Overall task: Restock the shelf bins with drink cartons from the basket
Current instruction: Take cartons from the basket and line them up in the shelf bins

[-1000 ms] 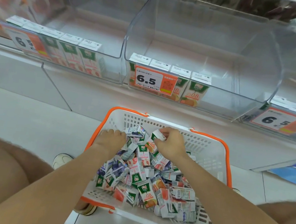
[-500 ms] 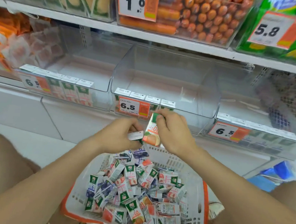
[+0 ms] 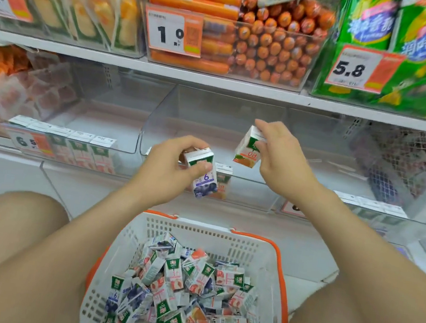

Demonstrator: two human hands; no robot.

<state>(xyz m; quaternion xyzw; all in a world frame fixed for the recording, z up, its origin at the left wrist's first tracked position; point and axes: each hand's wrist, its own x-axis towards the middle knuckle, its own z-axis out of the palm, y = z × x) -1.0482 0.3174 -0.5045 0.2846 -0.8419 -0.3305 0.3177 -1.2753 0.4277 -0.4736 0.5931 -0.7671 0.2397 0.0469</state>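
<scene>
Above basket [image 3: 257, 250] | left hand [image 3: 166, 167] grips blueberry carton [image 3: 205, 180] | right hand [image 3: 283, 161] pinches orange carton [image 3: 246, 151]

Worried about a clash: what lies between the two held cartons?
Nothing, in the head view. The blue carton in the left hand and the orange carton in the right hand are apart; only the clear bin shows behind the gap.

The middle bin [image 3: 198, 121] was open at the top, with bare floor behind the row of cartons [image 3: 223, 183] lining its front wall. The upper shelf [image 3: 217, 81] capped headroom. The left bin [image 3: 109, 120] offered like access.
</scene>
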